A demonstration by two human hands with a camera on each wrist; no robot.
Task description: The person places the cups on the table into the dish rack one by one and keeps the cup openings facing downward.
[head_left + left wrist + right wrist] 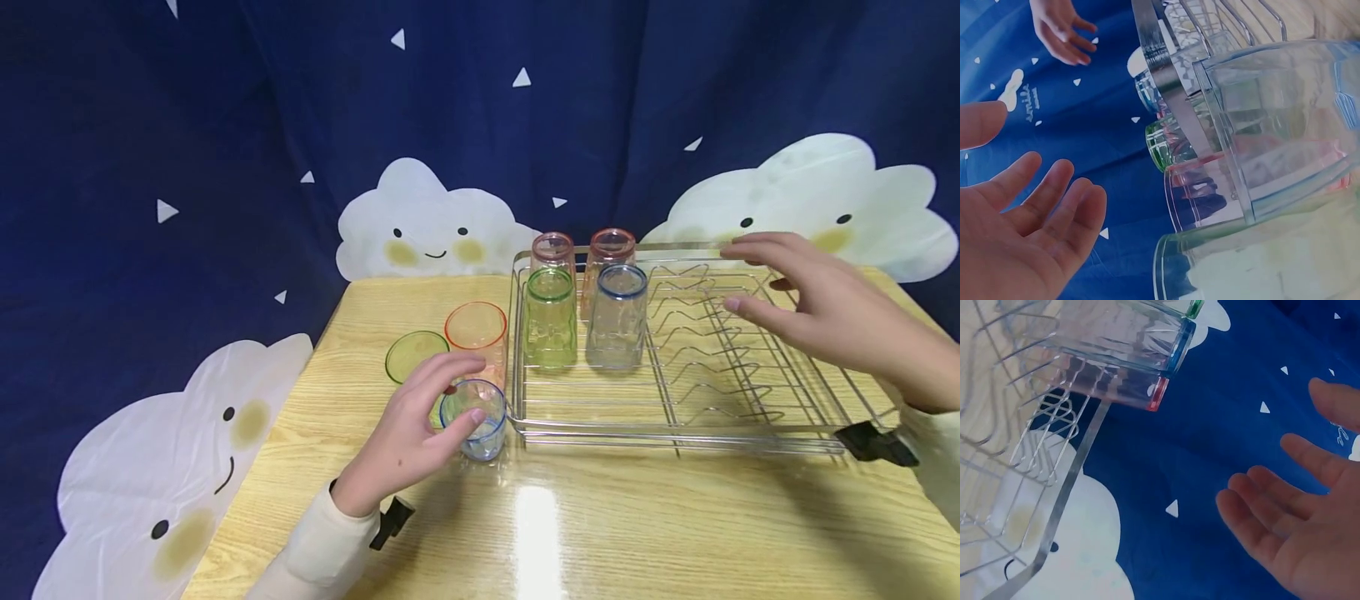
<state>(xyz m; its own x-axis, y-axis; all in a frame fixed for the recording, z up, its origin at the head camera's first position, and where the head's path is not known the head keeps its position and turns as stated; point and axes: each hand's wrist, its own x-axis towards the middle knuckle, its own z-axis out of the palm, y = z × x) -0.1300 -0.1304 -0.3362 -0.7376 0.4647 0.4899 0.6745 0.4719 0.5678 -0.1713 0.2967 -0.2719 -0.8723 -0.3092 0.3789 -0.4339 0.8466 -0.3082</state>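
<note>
My left hand [416,429] hovers over an upright clear glass with a blue rim [486,437], its fingers loosely bent. In the left wrist view, a gap shows between those fingers [1063,215] and the blue-rimmed glass [1285,100]. Beside it stand an upright orange-rimmed glass [477,325] and a green glass [415,357], the latter's body mostly hidden behind my left hand. Above the right side of a wire dish rack [675,432], my right hand [821,304] is held in the air with fingers relaxed. Nothing is in its grasp.
Upside down in the rack's left part stand a green glass [551,329], a blue-rimmed glass [617,329] and two reddish glasses [552,248] behind them. Wavy wire dividers [705,346] fill the rack's right part. A dark blue curtain [300,100] hangs behind the wooden table [450,542].
</note>
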